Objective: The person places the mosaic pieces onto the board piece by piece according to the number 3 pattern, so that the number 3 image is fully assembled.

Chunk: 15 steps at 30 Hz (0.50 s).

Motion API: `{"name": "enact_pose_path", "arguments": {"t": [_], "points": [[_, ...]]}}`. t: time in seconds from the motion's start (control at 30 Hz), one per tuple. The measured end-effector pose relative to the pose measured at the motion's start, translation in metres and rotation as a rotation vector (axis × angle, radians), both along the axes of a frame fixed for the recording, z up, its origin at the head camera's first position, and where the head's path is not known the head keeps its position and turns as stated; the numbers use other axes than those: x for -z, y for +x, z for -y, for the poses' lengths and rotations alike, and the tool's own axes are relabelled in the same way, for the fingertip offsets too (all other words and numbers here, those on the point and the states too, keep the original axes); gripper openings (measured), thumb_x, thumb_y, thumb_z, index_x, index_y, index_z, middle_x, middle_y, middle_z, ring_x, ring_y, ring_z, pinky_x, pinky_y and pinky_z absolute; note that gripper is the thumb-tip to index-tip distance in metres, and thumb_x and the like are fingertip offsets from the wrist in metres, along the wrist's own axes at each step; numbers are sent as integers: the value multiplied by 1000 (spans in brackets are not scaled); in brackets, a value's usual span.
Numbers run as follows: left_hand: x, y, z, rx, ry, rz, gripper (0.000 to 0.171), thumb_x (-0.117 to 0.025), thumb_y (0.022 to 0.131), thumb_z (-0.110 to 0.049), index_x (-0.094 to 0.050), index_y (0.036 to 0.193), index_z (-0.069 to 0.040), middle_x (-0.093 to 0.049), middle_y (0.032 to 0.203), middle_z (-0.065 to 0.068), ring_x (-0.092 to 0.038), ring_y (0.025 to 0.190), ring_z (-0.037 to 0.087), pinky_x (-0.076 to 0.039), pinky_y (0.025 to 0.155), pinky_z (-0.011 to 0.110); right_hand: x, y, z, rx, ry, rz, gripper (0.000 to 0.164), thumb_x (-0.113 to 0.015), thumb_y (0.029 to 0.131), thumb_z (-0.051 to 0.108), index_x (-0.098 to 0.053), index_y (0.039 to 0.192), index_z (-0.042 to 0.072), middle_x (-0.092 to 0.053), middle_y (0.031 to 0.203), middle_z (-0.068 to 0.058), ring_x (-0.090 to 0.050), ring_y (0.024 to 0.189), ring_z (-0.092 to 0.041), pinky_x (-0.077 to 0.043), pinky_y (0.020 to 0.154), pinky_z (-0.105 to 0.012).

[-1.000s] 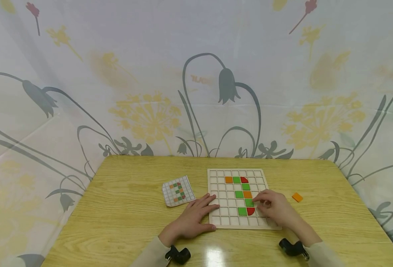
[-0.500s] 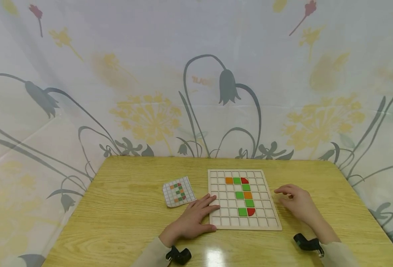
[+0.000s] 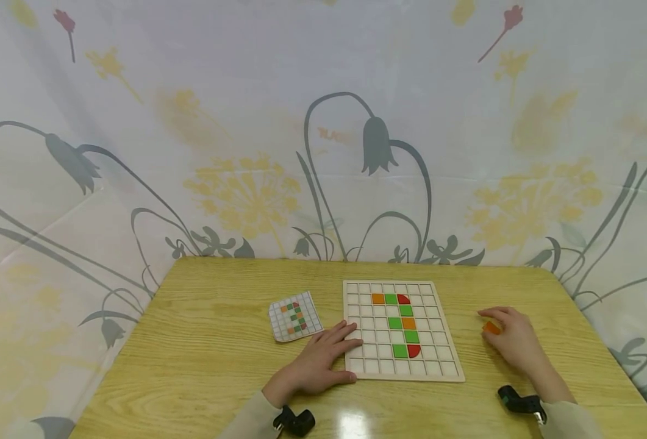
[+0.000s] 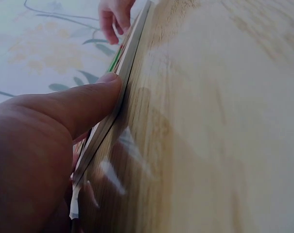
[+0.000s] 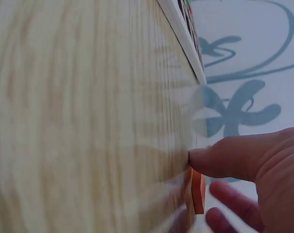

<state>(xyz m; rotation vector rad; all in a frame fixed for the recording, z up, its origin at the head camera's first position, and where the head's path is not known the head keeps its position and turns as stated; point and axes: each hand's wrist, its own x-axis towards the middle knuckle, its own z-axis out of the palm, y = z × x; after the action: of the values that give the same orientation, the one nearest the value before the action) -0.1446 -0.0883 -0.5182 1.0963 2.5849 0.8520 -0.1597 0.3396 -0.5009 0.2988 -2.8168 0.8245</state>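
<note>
A pale gridded board [image 3: 445,367] lies on the table with several square tiles in green and orange and two rounded red tiles [image 3: 413,351] in its cells. My left hand [image 3: 319,360] rests with spread fingers over the board's left edge; in the left wrist view its thumb [image 4: 95,99] lies along the board's side. Right of the board, my right hand [image 3: 512,338] is at a loose orange square tile [image 3: 491,328]. Thumb and forefinger are spread on either side of it. Up close, the orange tile [image 5: 198,191] shows just below the thumb tip [image 5: 202,162], with the other fingers beside it.
A small paper card [image 3: 294,317] printed with a coloured grid pattern lies left of the board, close to my left fingers. The wooden table [image 3: 191,366] ends at a flower-printed cloth [image 3: 257,122] behind it. Each wrist bears a black camera mount [image 3: 521,402].
My right hand has left the green tile at the board's right side and moved right to the loose orange tile. My left hand stays on the board's edge.
</note>
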Motion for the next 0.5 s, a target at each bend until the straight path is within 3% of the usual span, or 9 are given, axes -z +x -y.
{"name": "enact_pose_path", "arguments": {"t": [0.23, 0.5], "points": [[-1, -1, 1, -9, 10, 17, 65, -62, 96, -44, -42, 153, -21, -18, 166, 0, -9, 152, 20, -16, 116, 56, -1, -5, -6, 19, -9, 133, 61, -73, 86, 3, -45, 135, -18, -54, 117, -37, -54, 106, -57, -45, 87, -64], [0, -1, 0, -7, 4, 21, 64, -62, 96, -45, -42, 153, -22, -18, 165, -1, -9, 152, 18, -17, 115, 55, -4, 0, -5, 108, 6, 149, 60, -77, 86, 13, -50, 132, -15, -60, 116, -35, -55, 107, -54, -42, 88, -64]]}}
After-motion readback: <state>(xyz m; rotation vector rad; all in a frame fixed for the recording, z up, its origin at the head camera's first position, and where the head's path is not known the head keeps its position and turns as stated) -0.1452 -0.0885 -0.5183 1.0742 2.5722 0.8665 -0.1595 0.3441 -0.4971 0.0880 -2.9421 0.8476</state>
